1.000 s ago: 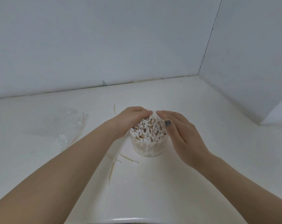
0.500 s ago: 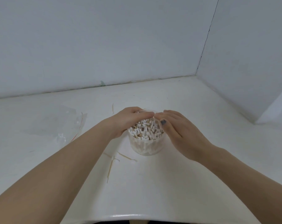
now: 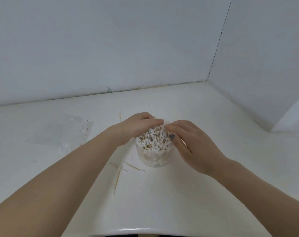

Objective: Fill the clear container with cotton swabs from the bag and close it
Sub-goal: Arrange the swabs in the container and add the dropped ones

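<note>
A clear round container (image 3: 154, 158) stands on the white counter, packed with upright cotton swabs (image 3: 154, 140) whose white tips reach its rim. My left hand (image 3: 136, 128) cups the far left of the rim, fingers lying over the swab tips. From the right, my right hand (image 3: 191, 142) presses flat against the rim and the tips. The fingertips of both hands meet at the far side of the pile. The clear plastic bag (image 3: 59, 132) lies flat on the counter to the left. No lid is visible.
Three loose swabs (image 3: 121, 171) lie on the counter just left of the container's base, and one more stick (image 3: 120, 116) lies behind my left hand. Walls close off the back and right. The counter's front edge (image 3: 133, 230) runs along the bottom.
Both hands have closed in over the top of the swabs until their fingertips touch. The container has stayed in place.
</note>
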